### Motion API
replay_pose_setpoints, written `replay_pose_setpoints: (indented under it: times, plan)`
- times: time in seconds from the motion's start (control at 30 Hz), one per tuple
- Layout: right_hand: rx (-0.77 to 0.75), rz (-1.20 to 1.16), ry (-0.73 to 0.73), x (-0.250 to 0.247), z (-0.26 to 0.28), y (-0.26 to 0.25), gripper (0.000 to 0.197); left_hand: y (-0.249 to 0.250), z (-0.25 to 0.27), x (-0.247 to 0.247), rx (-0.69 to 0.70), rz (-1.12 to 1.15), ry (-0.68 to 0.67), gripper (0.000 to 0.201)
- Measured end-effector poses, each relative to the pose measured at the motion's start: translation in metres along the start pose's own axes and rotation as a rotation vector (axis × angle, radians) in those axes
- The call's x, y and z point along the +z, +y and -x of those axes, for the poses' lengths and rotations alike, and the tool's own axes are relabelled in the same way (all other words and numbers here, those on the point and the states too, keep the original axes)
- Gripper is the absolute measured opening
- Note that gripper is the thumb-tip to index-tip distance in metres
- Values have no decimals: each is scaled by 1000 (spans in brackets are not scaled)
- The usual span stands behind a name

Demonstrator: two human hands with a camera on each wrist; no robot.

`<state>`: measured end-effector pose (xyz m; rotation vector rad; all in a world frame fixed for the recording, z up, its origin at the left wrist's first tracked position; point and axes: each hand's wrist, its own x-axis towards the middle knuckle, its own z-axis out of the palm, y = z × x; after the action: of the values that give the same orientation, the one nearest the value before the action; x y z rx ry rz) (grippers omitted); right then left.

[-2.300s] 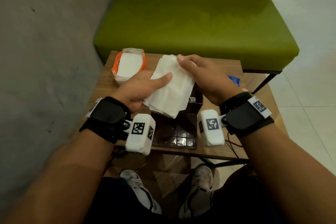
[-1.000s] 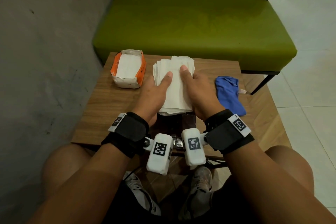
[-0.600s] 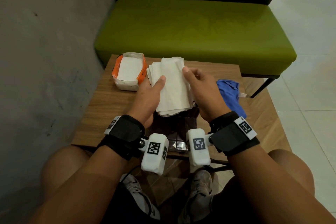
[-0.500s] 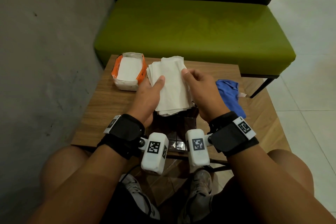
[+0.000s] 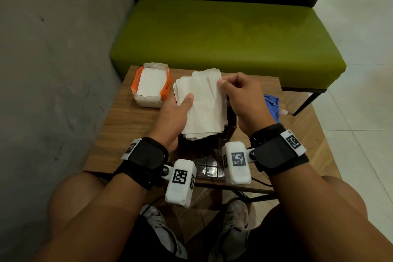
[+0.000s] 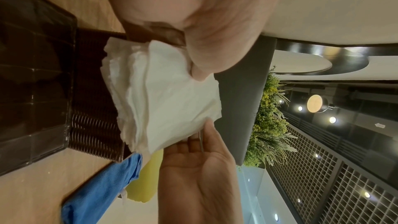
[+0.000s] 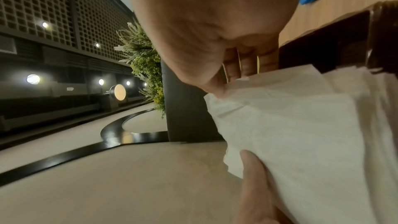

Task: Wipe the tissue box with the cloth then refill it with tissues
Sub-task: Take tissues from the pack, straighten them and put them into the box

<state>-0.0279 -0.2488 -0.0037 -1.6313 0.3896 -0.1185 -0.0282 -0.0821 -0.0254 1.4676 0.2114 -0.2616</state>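
A thick stack of white tissues (image 5: pixel 200 104) is held just above the dark brown tissue box (image 5: pixel 230 120), which stands on the small wooden table (image 5: pixel 127 125). My left hand (image 5: pixel 180 108) grips the stack's left edge, with the thumb (image 6: pixel 200 69) on top. My right hand (image 5: pixel 227 87) pinches the stack's far right corner between thumb (image 7: pixel 217 89) and fingers. The box's dark lid (image 5: pixel 209 166) lies flat at the near table edge. A blue cloth (image 5: pixel 272 104) lies on the table to the right, partly hidden by my right hand.
An opened orange-and-white tissue pack (image 5: pixel 151 86) sits at the table's far left corner. A green bench (image 5: pixel 223 36) stands right behind the table and a grey wall (image 5: pixel 53 70) closes the left side. My knees and shoes are below the near edge.
Both thumbs were pressing flat on the stack a second ago. My right hand has since slid to the far right corner and pinches it; the left thumb has stayed on the left edge.
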Motion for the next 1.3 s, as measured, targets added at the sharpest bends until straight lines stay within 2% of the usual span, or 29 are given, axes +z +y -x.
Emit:
replay_pose_setpoints:
  times: [0.17, 0.27, 0.43, 0.57, 0.67, 0.73, 0.8, 0.9, 0.97, 1.07, 1.17, 1.3]
  plan:
    - [117, -136, -31, -3, 0, -1, 7, 0, 0, 0, -36, 26, 16, 37]
    - [129, -126, -105, -4, 0, 0, 16, 0, 0, 0, -38, 37, 19, 38]
    - [167, -186, -99, -8, -3, -1, 6, -2, -3, -2, -42, 58, 20, 36]
    - [108, -192, -49, -20, -10, -7, 16, -1, -7, -7, -72, 73, 56, 33]
    - [20, -198, -42, -29, -7, -24, 11, 0, -11, -11, -82, 93, 74, 26]
    - [-8, -253, -144, -29, 0, -40, 5, 1, -12, -10, -79, 91, 53, 22]
    - [5, -310, -315, -23, 9, -53, 3, 2, -11, -6, -61, 84, 29, 24]
    - [65, -244, -453, -7, 14, -54, 5, 4, -6, 2, -40, 120, -42, 37]
    - [116, -158, -433, 2, 9, -43, 5, 5, -4, 3, -40, 153, -70, 40]
    - [159, -57, -365, 8, -1, -27, 11, 2, -5, 0, -24, 68, -54, 32]
    - [131, 32, -270, 10, -6, -19, 8, 2, -4, -2, -33, 68, -61, 32]
    - [51, 80, -173, 15, -8, -10, 16, 0, -5, 1, -62, 104, -41, 37]
